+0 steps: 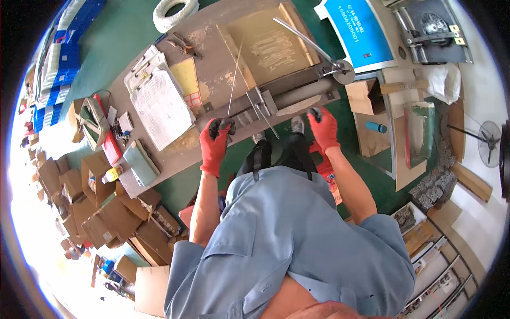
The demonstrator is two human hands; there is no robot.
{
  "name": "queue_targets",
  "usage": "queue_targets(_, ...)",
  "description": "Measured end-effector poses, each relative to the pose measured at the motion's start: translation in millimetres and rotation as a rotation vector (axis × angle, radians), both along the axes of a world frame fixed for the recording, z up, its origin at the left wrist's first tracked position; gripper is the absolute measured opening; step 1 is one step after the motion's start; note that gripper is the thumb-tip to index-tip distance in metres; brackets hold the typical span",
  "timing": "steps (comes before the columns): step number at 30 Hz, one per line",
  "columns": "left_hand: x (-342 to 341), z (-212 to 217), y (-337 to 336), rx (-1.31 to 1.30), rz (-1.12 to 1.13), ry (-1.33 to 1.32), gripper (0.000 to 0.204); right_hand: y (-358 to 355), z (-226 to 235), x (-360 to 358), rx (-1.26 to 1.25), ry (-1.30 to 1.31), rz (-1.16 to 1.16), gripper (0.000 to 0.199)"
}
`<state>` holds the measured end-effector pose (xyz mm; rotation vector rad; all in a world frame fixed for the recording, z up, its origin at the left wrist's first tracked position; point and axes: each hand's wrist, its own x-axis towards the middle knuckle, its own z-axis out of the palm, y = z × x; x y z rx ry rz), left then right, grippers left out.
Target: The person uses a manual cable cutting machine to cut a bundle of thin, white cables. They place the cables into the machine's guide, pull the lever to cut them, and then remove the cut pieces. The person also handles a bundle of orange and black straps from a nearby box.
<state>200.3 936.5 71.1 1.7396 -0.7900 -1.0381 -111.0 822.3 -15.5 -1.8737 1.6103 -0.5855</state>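
Observation:
Both hands wear red gloves with black fingertips. My left hand (217, 142) is at the bench's near edge, its fingers pinched on the lower end of a thin metal rod (234, 80). From there the rod slants up and away over a shallow wooden tray (229, 49). Off to the right, my right hand (324, 128) is raised beside the bench with fingers curled together; whatever they hold, if anything, is hidden. Between the hands sits a metal bench fixture (259, 104) with short bars. A long lever (303, 38) runs to a round metal disc (343, 72) at the fixture's right end.
Written sheets (162, 106) and a yellow card (185, 77) lie left on the bench (210, 24), with pliers (182, 44) farther back. A blue-topped machine (358, 34) and an open carton (366, 97) stand right. Cardboard boxes (109, 220) crowd the floor at left.

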Motion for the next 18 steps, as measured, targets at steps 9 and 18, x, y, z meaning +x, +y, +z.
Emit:
queue_targets(9,-50.5,-12.9,29.6,0.123,0.106,-0.021,0.015,-12.0,-24.4,-62.9,0.097,-0.214,-0.076,0.025)
queue_targets(18,-154.8,-2.9,15.3,0.223,0.174,0.003,0.017,-47.6,19.4,-119.8,0.166,-0.377,0.049,0.033)
